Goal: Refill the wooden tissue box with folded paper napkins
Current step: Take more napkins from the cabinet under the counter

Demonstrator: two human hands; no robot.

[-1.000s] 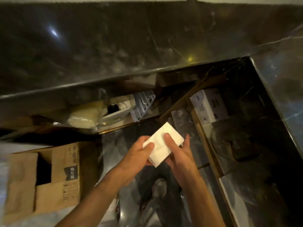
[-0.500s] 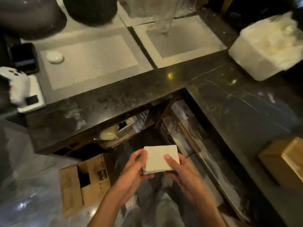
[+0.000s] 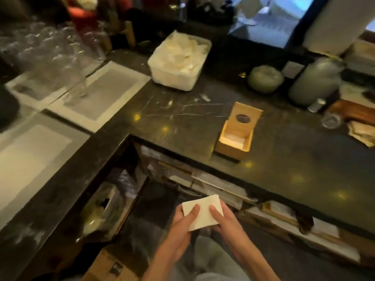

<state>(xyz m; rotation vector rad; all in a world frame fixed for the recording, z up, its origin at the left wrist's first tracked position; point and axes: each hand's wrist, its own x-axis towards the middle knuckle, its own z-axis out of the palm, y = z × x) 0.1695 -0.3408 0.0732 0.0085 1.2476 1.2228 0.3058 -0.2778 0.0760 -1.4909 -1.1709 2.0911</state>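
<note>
I hold a stack of folded napkins (image 3: 203, 211) with both hands, low and near, in front of the dark marble counter (image 3: 284, 159). My left hand (image 3: 181, 222) grips the left side of the stack with the thumb on top. My right hand (image 3: 226, 222) grips the right side in the same way, thumb on top and fingers curled below.

The wooden tissue box (image 3: 231, 150) stands on the counter, farther away and a little to the right, well apart from my hands. Its lid (image 3: 253, 114), which has a round hole, is raised at the far side, so the box is open. Some white paper (image 3: 236, 139) lies at the bottom.

Farther to the left, a white tub (image 3: 172, 78) with crumpled white material sits on the counter. Grey placemats (image 3: 105, 92) lie on the left part, with clear glasses (image 3: 50, 47) on them. A cardboard box (image 3: 109, 266) is on the floor, near and left.
</note>
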